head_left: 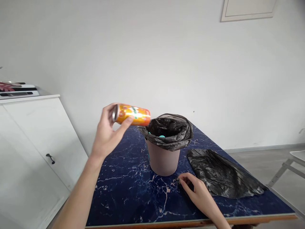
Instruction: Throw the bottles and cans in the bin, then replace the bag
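My left hand (pixel 108 128) is closed around an orange drink can (pixel 140 116), held on its side in the air just left of the bin's mouth. The bin (pixel 164 159) is pinkish grey and stands upright on the table, lined with a black bin bag (pixel 175 144) folded over its rim. Something turquoise (pixel 162 136) shows inside the bag, too little of it to name. My right hand (pixel 194 189) rests low over the table in front of the bin, fingers curled with thumb and fingertips close together; whether anything is between them I cannot make out.
A second black plastic bag (pixel 221 175) lies flat on the blue marbled table (pixel 128 190), right of the bin. A white cabinet (pixel 30 143) stands at the left, with items on top. The wall is behind the table; a white folding frame (pixel 283 167) stands at right.
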